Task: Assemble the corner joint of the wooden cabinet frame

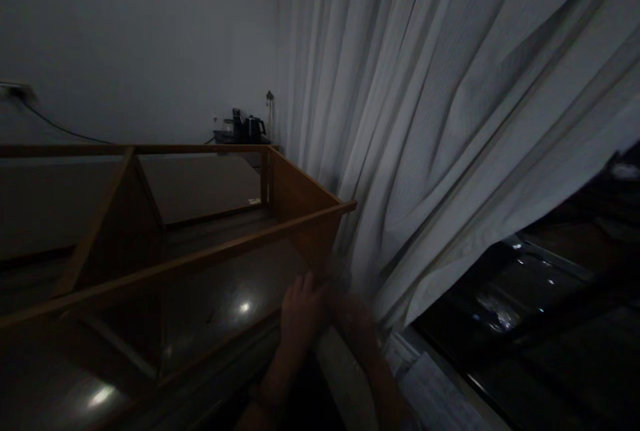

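Note:
A brown wooden furniture frame (215, 244) with glossy panels fills the left and middle of the dim head view. My left hand (300, 304) is by the lower right corner of the frame, its fingers bent and close together. What lies under those fingers is hidden. Just to its right, my right hand (356, 324) is smeared by motion, and its fingers cannot be made out. Both hands are close to each other, near the bottom of the white curtain (400, 151). A pale surface (345, 374) shows between my forearms, too dark to name.
A dark kettle (254, 127) stands on a small surface behind the frame, against the wall. A cable (65, 129) runs down from a wall socket at left. Past the curtain, at right, is dark glass (500, 311) with reflections. Papers or pale sheets (435, 384) lie below.

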Available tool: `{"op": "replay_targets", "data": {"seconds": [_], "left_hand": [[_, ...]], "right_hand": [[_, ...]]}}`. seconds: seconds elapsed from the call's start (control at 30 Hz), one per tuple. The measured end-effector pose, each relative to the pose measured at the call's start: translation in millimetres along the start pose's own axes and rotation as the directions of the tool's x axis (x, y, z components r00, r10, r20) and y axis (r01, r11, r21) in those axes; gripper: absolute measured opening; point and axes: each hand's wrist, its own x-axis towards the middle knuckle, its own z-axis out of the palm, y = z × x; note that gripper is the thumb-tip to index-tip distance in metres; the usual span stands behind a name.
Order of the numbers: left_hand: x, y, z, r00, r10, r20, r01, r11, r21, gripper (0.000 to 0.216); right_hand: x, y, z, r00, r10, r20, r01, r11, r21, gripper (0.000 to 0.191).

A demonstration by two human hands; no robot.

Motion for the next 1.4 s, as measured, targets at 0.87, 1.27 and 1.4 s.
{"op": "replay_targets", "data": {"seconds": [0.87,1.27,1.4], "left_hand": [[-0.1,2.0,-0.4,0.999,-0.029,-0.016,0.029,1.000,-0.002,0.037],[-2.0,-0.4,4.8,0.998,0.017,-0.061,-0.015,0.999,0.033,0.040],[-3.4,0.1,5.2,0.997,0.029,-0.072,-0.026,0.999,0.047,0.038]], "right_hand": [[6.9,-5.2,-2.7,0.997,-0.081,0.000,0.080,0.975,-0.208,0.024],[5.1,-0.5,5.2,0.990,-0.140,0.031,0.142,0.922,-0.359,0.037],[7.2,-15.0,8.5,0.985,0.153,-0.082,-0.164,0.974,-0.156,0.039]]}}
